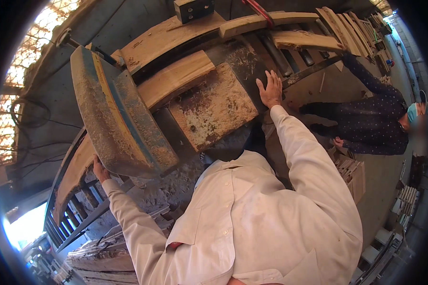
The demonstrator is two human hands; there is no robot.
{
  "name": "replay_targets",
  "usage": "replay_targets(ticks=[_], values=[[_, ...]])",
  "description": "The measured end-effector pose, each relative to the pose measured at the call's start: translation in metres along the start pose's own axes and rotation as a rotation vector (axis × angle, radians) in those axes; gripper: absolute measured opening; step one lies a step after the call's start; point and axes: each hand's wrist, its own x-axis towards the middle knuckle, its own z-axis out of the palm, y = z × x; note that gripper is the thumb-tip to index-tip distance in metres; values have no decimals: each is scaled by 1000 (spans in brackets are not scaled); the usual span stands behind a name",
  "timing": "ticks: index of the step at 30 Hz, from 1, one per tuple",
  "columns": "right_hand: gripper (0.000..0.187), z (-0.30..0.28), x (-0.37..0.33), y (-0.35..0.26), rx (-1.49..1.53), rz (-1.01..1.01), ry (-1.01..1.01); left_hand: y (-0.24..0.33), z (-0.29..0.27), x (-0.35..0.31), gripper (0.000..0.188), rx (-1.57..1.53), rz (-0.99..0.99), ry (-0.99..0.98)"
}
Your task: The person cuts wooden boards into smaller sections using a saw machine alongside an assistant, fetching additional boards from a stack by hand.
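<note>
My right hand [271, 89] is open, its fingers spread over the dark metal machine table [245, 59]. Nothing is in it, and whether it touches the metal I cannot tell. At the left, my left hand [100, 170] is at the lower edge of a large sawdust-covered machine guard [114, 114], close to a board [78, 159] on rollers. Its fingers are partly hidden, so their grip is unclear. Between my hands, a sawn wooden board [180, 78] lies on the machine, its left end hidden by the guard. Beside it is a square plate [216, 107] coated with sawdust.
Another person in a dark dotted shirt [371, 114] stands at the right, a hand at a wooden piece [306, 41] on the rollers [278, 56]. A long board [171, 35] runs behind the machine. Several planks [349, 33] lie at the far right; stacked timber [102, 261] is at lower left.
</note>
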Motion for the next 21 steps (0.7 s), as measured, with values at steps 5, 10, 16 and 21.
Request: replay_targets(ticks=[5,10,16,21], values=[[66,-3,-1,-1,-4,4,3,6,11,-20,35,153,88,17],[63,-3,0,3,-27,7,56,5,32,-28,34,73,37,7],[64,-2,-1,-16,24,6,14,3,0,-5,36,-246,-92,161],[66,-15,-4,-7,-25,34,-20,-11,48,-14,42,-170,-50,159]])
